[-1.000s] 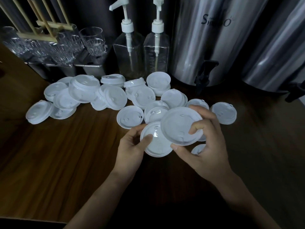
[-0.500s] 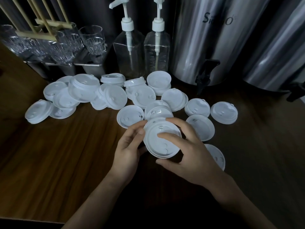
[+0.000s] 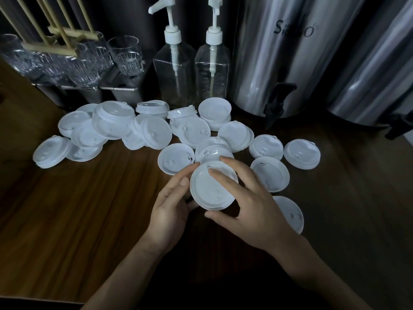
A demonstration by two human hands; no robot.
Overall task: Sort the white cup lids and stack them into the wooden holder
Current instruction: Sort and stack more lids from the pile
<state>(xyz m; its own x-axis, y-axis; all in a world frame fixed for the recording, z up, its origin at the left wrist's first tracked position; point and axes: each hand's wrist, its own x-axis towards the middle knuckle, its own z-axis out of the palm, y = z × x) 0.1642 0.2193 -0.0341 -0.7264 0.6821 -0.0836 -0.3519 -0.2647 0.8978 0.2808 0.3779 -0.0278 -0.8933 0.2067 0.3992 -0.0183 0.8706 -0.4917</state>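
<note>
Both hands hold a small stack of white cup lids just above the wooden counter. My left hand grips the stack's left edge with thumb and fingers. My right hand curls over the top and right side, fingers on the upper lid and thumb under the near edge. Several loose white lids lie scattered across the counter behind the hands. The wooden holder with thin upright dowels stands at the far left corner.
Clear drinking glasses sit on metal containers at the back left. Two pump bottles stand behind the lids. Two steel dispensers with black taps fill the back right. More lids lie right of my right hand.
My right hand brought a lid from the right onto the lid in my left hand. Both hands now close around the joined stack, which has shifted slightly nearer.
</note>
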